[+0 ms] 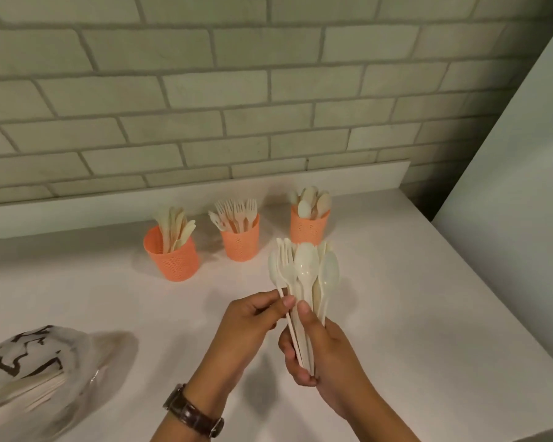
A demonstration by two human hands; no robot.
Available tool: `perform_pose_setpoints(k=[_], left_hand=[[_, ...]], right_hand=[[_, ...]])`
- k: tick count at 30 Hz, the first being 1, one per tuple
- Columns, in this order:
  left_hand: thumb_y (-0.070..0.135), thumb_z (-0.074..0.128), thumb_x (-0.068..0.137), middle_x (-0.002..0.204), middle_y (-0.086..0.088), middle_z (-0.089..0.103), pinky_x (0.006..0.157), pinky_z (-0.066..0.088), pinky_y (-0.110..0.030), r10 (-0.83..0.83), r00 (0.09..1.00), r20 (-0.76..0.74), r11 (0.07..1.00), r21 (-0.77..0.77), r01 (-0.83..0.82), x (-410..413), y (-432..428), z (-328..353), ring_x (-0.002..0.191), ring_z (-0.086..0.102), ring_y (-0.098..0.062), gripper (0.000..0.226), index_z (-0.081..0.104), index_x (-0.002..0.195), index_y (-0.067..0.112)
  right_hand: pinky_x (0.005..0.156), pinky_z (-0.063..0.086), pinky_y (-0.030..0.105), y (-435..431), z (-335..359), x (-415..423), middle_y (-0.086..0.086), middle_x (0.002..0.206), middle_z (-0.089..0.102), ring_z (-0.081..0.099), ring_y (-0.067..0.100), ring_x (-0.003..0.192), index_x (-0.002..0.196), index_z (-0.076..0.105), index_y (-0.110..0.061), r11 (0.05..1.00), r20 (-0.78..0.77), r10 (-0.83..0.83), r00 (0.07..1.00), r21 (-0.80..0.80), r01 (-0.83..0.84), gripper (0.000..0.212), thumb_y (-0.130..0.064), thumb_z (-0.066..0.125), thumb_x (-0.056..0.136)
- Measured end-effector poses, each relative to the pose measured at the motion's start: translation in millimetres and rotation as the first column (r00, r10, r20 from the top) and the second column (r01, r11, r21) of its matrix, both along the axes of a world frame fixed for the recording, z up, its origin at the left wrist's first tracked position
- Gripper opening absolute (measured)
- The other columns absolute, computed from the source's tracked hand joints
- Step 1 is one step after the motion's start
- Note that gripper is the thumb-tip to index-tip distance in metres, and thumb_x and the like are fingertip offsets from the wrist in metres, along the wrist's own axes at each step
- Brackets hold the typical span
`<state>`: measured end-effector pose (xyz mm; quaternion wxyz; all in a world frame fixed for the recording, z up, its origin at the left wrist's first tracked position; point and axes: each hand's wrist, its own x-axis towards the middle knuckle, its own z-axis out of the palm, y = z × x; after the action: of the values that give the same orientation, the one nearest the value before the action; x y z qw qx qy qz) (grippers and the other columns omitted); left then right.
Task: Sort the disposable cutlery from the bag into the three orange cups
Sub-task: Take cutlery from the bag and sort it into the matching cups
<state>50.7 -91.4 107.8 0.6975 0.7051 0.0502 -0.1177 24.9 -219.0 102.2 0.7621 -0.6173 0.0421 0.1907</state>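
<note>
My right hand (324,355) grips a fanned bunch of cream plastic cutlery (305,272), spoons and a fork, by the handles. My left hand (253,317) pinches one handle at the left side of that bunch. Behind them three orange cups stand in a row on the white counter: the left cup (174,258) holds knives, the middle cup (240,245) holds forks, the right cup (308,228) holds spoons. The clear plastic bag (29,374) with black print lies at the lower left with more cutlery inside.
A brick wall rises behind the white counter (412,298). A pale wall or cabinet side (524,202) stands at the right, and the counter's right edge runs diagonally toward the lower right. A brown wristwatch (192,413) is on my left wrist.
</note>
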Motion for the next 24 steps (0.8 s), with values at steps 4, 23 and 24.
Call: perform_pose_setpoints(k=[4, 23, 24], left_hand=[[0.028, 0.055, 0.089, 0.094, 0.0, 0.075, 0.088, 0.049, -0.025, -0.016, 1.0, -0.016, 1.0, -0.013, 0.016, 9.2, -42.1, 2.7, 0.096, 0.067, -0.012, 0.022, 0.074, 0.093, 0.018], [0.005, 0.062, 0.082, 0.075, 0.015, 0.072, 0.061, 0.047, -0.007, 0.483, 0.849, 0.216, 0.861, 0.064, -0.505, 8.1, -137.7, 10.0, 0.07, 0.066, -0.002, 0.029, 0.071, 0.071, 0.03], [0.011, 0.068, 0.079, 0.074, 0.014, 0.072, 0.065, 0.05, -0.011, 0.488, 0.847, 0.21, 0.857, 0.066, -0.511, 8.6, -138.3, 10.0, 0.072, 0.068, -0.005, 0.022, 0.072, 0.07, 0.031]], right_hand=[[0.04, 0.025, 0.021, -42.2, -1.8, 14.1, 0.01, 0.057, 0.052, 0.037, 0.016, 0.035, 0.08, 0.059, -0.01, 0.999, 0.021, -0.033, 0.999, -0.003, 0.033, 0.037, -0.042, 0.044, 0.092], [0.035, 0.032, 0.019, -108.4, -0.9, 42.1, 0.006, 0.049, 0.055, 0.041, 0.016, 0.034, 0.075, 0.06, -0.01, 0.985, 0.177, -0.093, 0.98, -0.126, 0.116, 0.017, -0.02, 0.06, 0.089], [0.035, 0.032, 0.02, -109.3, -1.0, 43.3, 0.004, 0.047, 0.053, 0.041, 0.015, 0.035, 0.073, 0.058, -0.009, 0.983, 0.183, -0.096, 0.978, -0.14, 0.122, 0.017, -0.017, 0.061, 0.088]])
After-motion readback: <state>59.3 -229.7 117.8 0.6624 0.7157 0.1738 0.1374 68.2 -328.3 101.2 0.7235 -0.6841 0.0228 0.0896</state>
